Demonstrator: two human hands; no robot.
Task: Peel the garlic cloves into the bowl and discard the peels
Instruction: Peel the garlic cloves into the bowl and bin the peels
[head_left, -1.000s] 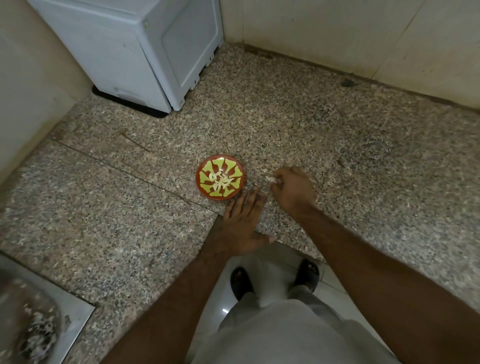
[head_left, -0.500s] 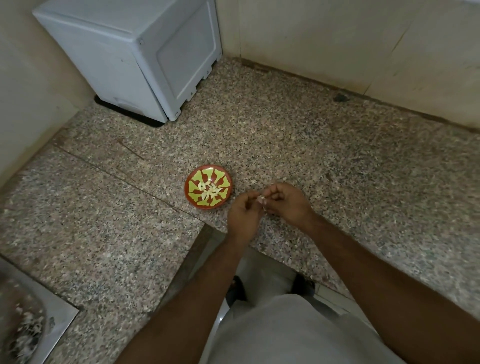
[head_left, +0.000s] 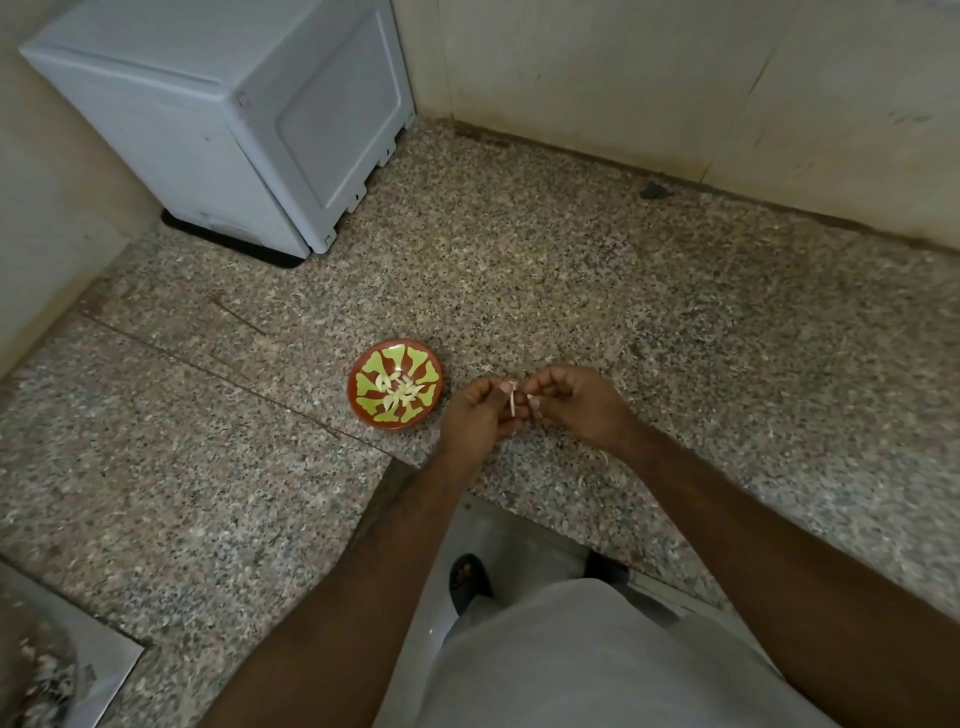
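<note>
- Both hands have come together over the speckled granite tabletop (head_left: 597, 291) since a second ago, when the left hand (head_left: 480, 415) lay flat beside the bowl and the right hand (head_left: 574, 402) was picking at something pale on the stone; they are now raised just right of the bowl.
- A garlic clove (head_left: 513, 397), small, pale and partly hidden, is pinched between the fingertips of both hands, whose fingers are curled in around it; which hand carries most of the grip cannot be told.
- The red-and-green patterned bowl (head_left: 363, 402) sits on the tabletop just beside the left hand, apart from it, with a small heap of peeled cloves (head_left: 399, 391) at its centre.
- Judged from its look, the clove is light and firm, while its skin is thin, papery and brittle; a peeled clove is likely smooth and a little slippery.
- The best hold is probably a fingertip pinch at the clove's ends, with a nail lifting the skin at the root end; squeezing the middle hard risks it shooting out.
- A steel sink (head_left: 101, 670) at lower left appears to hold pale scraps, possibly peels; too blurred to be sure.
- A white appliance (head_left: 234, 114) stands in the far corner against the tiled wall (head_left: 649, 78), well apart from the work.
</note>
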